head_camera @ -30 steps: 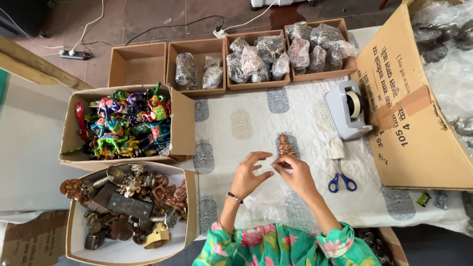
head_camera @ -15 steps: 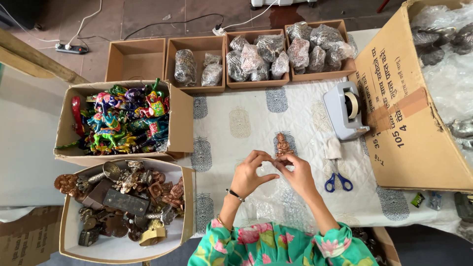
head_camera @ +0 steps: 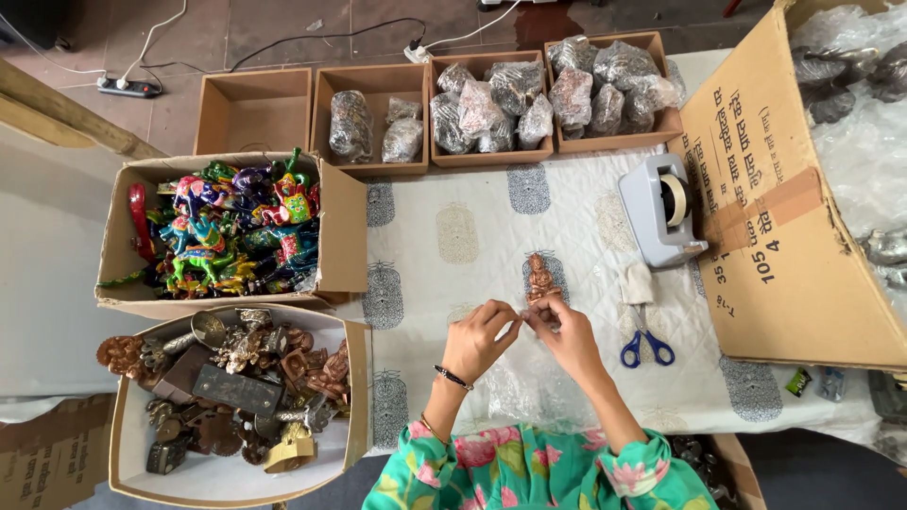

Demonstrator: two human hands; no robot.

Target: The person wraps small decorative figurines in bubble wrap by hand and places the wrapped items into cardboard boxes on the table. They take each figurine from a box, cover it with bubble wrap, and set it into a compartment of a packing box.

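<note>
Far left: carton of brightly painted animal figures (head_camera: pixel 222 227) and, below it, carton of dark metal pieces (head_camera: pixel 231 387), both well filled and none wrapped. Along the back of the worktop (head_camera: pixel 453 236): first small box (head_camera: pixel 253 109) bare, second holding three wrapped bundles (head_camera: pixel 373 127), third and fourth packed full. Centre: left hand (head_camera: pixel 480 338) and right hand (head_camera: pixel 567 335) brought together, fingertips pinched on the base of a small copper-coloured figurine (head_camera: pixel 540 279), apparently with clear film; figurine just above the worktop, itself not yet wrapped. Right of the hands: blue-handled scissors (head_camera: pixel 645 340) and grey tape dispenser (head_camera: pixel 661 208), neither touched. Judged stage: packing part done, current piece at the start of wrapping, much stock left.
</note>
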